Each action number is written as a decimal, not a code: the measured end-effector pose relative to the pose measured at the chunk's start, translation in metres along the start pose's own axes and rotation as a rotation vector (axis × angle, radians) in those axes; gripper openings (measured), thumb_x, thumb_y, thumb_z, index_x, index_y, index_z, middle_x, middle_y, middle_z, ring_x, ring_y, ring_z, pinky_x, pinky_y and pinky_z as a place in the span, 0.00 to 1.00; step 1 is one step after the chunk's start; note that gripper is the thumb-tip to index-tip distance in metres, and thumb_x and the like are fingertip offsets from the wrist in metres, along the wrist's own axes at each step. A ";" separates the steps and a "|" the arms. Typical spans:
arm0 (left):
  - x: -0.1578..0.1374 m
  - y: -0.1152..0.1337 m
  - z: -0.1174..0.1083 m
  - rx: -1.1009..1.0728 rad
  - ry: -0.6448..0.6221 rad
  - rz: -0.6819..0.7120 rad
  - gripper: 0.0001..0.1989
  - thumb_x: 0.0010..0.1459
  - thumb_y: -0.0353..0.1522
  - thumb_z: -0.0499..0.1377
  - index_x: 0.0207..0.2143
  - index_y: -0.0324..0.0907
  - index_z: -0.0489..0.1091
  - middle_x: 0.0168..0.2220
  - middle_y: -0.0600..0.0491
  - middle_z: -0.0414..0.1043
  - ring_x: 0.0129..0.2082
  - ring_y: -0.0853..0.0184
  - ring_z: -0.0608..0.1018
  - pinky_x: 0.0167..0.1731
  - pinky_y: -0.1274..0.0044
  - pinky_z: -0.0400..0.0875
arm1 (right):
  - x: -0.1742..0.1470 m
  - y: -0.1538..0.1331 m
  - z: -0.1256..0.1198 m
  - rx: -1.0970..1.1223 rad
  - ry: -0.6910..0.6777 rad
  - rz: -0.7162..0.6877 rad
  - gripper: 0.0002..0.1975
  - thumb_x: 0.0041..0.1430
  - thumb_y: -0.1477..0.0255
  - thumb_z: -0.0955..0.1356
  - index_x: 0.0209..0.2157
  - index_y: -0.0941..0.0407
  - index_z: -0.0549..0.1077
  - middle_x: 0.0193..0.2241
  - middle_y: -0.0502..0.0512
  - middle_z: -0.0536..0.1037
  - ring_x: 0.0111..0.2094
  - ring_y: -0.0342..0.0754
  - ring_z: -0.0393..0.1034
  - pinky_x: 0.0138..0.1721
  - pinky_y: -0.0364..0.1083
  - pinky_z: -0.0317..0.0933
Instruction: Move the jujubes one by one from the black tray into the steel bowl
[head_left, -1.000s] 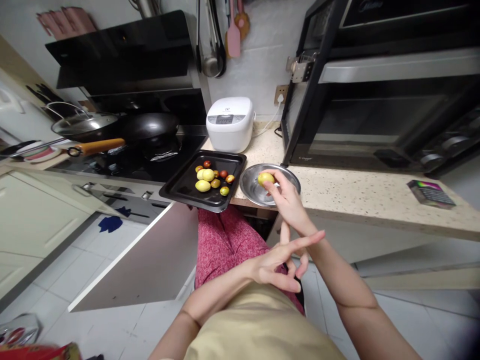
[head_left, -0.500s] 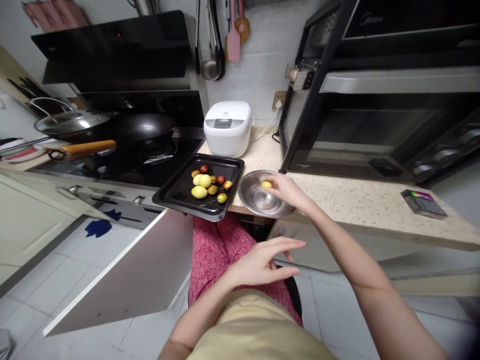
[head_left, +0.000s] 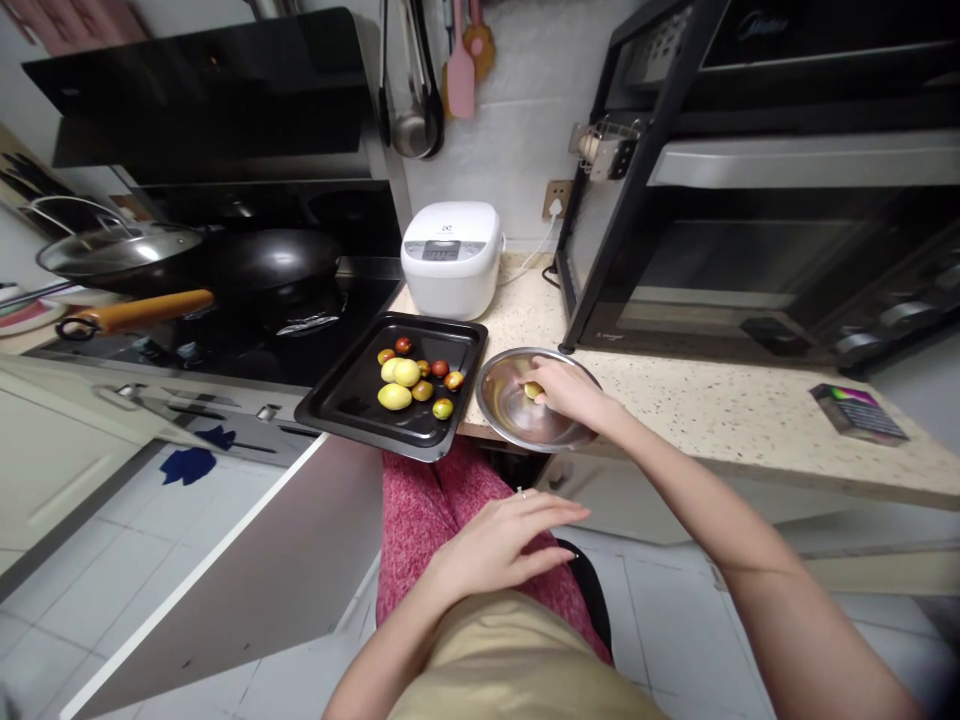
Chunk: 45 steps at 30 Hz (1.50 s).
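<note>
My right hand [head_left: 568,388] reaches down into a shiny metal bowl [head_left: 502,415] on the counter. Its fingers are closed round a small yellow-green fruit [head_left: 532,390], partly covered by them. Over my lap, my left hand [head_left: 506,540] is open and holds nothing, its fingers stretched out. Left of the bowl lies a black baking tray [head_left: 352,415] at the counter's front edge. On it are several fruits: bigger yellow ones that look like lemons [head_left: 394,397], and smaller red, brown and green ones that look like jujubes [head_left: 442,408].
A white rice cooker [head_left: 450,285] stands behind the tray. At the left is a stove with a wok [head_left: 277,255] and a lidded pan [head_left: 120,250]. An oven [head_left: 712,280] stands at the right, a small box [head_left: 859,413] before it. A cabinet door [head_left: 247,570] hangs open beside my legs.
My right hand has gone lower into the bowl with the fruit. My left hand has shifted slightly down and left, its fingers closer together. The view has shifted slightly.
</note>
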<state>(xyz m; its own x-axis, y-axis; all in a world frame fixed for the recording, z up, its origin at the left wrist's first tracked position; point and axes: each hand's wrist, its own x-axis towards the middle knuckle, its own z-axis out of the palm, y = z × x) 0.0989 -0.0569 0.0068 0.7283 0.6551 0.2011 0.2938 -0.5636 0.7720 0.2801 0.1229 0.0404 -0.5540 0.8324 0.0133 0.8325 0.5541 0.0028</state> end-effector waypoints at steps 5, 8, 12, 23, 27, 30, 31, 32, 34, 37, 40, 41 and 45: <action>-0.003 -0.001 -0.007 0.014 0.002 -0.001 0.23 0.73 0.38 0.56 0.68 0.49 0.64 0.65 0.51 0.71 0.65 0.62 0.73 0.66 0.70 0.66 | -0.002 -0.001 -0.004 -0.006 0.012 0.001 0.18 0.65 0.78 0.67 0.52 0.53 0.80 0.45 0.59 0.79 0.45 0.54 0.75 0.41 0.47 0.62; -0.008 -0.003 -0.016 0.036 0.066 0.012 0.23 0.73 0.38 0.56 0.68 0.49 0.64 0.65 0.50 0.72 0.64 0.62 0.74 0.66 0.68 0.67 | -0.006 -0.001 -0.009 0.006 0.024 0.010 0.17 0.64 0.77 0.68 0.53 0.53 0.80 0.46 0.59 0.79 0.46 0.55 0.75 0.43 0.47 0.63; -0.019 -0.011 -0.042 0.113 0.265 0.035 0.21 0.72 0.35 0.57 0.65 0.48 0.67 0.62 0.48 0.74 0.62 0.62 0.75 0.64 0.68 0.69 | -0.016 0.004 -0.009 0.084 0.083 0.021 0.19 0.62 0.79 0.68 0.53 0.54 0.80 0.49 0.59 0.80 0.49 0.55 0.76 0.47 0.48 0.65; -0.032 -0.100 -0.151 0.716 0.728 -0.335 0.23 0.69 0.34 0.58 0.64 0.44 0.67 0.65 0.41 0.66 0.65 0.52 0.71 0.65 0.56 0.66 | -0.074 0.012 0.014 0.386 0.541 0.038 0.14 0.70 0.68 0.64 0.50 0.52 0.78 0.50 0.57 0.81 0.49 0.56 0.77 0.49 0.53 0.70; -0.026 -0.115 -0.156 0.737 0.644 -0.429 0.25 0.68 0.34 0.59 0.66 0.44 0.65 0.64 0.41 0.67 0.64 0.52 0.71 0.64 0.58 0.69 | -0.108 -0.002 0.034 0.376 0.792 0.158 0.15 0.73 0.66 0.62 0.50 0.53 0.78 0.47 0.59 0.82 0.48 0.55 0.77 0.51 0.54 0.68; -0.023 -0.115 -0.153 0.761 0.656 -0.450 0.24 0.68 0.34 0.59 0.65 0.44 0.65 0.60 0.43 0.70 0.61 0.53 0.73 0.60 0.60 0.71 | -0.125 -0.005 0.058 0.303 0.889 0.297 0.17 0.73 0.67 0.60 0.51 0.54 0.78 0.44 0.61 0.82 0.46 0.56 0.76 0.52 0.55 0.67; -0.022 -0.115 -0.152 0.767 0.667 -0.452 0.23 0.68 0.33 0.59 0.64 0.44 0.66 0.59 0.43 0.70 0.59 0.53 0.73 0.59 0.60 0.71 | -0.130 -0.004 0.066 0.288 0.896 0.333 0.17 0.73 0.68 0.60 0.52 0.55 0.78 0.44 0.62 0.81 0.46 0.56 0.76 0.52 0.55 0.67; -0.022 -0.115 -0.152 0.766 0.681 -0.450 0.23 0.67 0.33 0.60 0.63 0.44 0.67 0.58 0.43 0.71 0.58 0.53 0.74 0.59 0.60 0.72 | -0.133 -0.003 0.074 0.279 0.893 0.357 0.18 0.73 0.68 0.59 0.53 0.55 0.77 0.44 0.62 0.81 0.46 0.57 0.76 0.52 0.55 0.66; -0.021 -0.116 -0.152 0.748 0.717 -0.434 0.21 0.65 0.33 0.62 0.60 0.44 0.69 0.56 0.44 0.71 0.56 0.54 0.74 0.58 0.61 0.72 | -0.138 -0.001 0.089 0.269 0.868 0.367 0.19 0.73 0.68 0.59 0.54 0.55 0.76 0.44 0.63 0.81 0.47 0.57 0.75 0.52 0.55 0.66; -0.020 -0.116 -0.152 0.705 0.785 -0.402 0.20 0.61 0.32 0.65 0.55 0.43 0.71 0.53 0.45 0.72 0.54 0.56 0.76 0.57 0.62 0.72 | -0.142 -0.004 0.107 0.226 0.805 0.342 0.20 0.73 0.66 0.58 0.55 0.56 0.75 0.47 0.64 0.80 0.49 0.58 0.74 0.53 0.56 0.64; -0.015 -0.106 -0.149 0.666 0.857 -0.364 0.19 0.59 0.31 0.66 0.53 0.43 0.72 0.52 0.45 0.72 0.52 0.57 0.77 0.55 0.64 0.74 | -0.141 -0.014 0.121 0.124 0.712 0.351 0.23 0.74 0.65 0.55 0.58 0.58 0.72 0.56 0.68 0.77 0.58 0.60 0.70 0.61 0.60 0.58; -0.013 -0.100 -0.147 0.649 0.873 -0.344 0.19 0.59 0.31 0.65 0.53 0.43 0.72 0.52 0.45 0.72 0.52 0.58 0.77 0.54 0.66 0.75 | -0.140 -0.019 0.125 0.086 0.676 0.356 0.24 0.74 0.65 0.55 0.60 0.60 0.70 0.60 0.71 0.74 0.63 0.62 0.66 0.64 0.63 0.54; 0.001 -0.067 -0.135 0.549 0.823 -0.219 0.18 0.61 0.32 0.65 0.53 0.44 0.72 0.51 0.47 0.74 0.50 0.61 0.78 0.50 0.70 0.76 | -0.136 -0.035 0.132 0.007 0.571 0.380 0.31 0.71 0.64 0.54 0.64 0.71 0.64 0.68 0.79 0.62 0.72 0.68 0.50 0.69 0.69 0.42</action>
<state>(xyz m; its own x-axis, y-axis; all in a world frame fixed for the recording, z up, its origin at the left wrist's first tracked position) -0.0037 0.0498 0.0369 0.0320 0.7982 0.6016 0.7650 -0.4069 0.4992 0.3253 -0.0076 -0.0937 -0.1320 0.8330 0.5372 0.9675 0.2261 -0.1128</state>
